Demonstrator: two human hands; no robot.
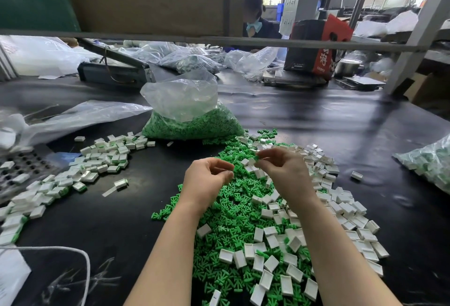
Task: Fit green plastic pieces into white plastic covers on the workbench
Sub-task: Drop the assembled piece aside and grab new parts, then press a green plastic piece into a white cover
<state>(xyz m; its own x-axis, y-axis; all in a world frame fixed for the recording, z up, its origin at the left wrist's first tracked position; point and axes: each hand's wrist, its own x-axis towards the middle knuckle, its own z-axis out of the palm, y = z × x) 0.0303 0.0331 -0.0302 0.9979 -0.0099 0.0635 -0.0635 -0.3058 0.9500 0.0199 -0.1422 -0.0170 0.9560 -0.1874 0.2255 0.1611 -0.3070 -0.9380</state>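
Right hand (280,167) raised over the heap, fingertips pinching one green piece (257,157). Left hand (207,179) just beside it, fingers curled; contents, if any, too hidden to tell. Below both, loose green pieces (233,220) heaped on the black worktop (341,123), white covers (341,208) scattered across and right of them. Fitted covers (102,159) in a band at left. Open bag (192,116) of green pieces behind the heap.

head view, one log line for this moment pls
right hand: pinches green piece | left hand: curled, contents unclear | finished covers: piled left
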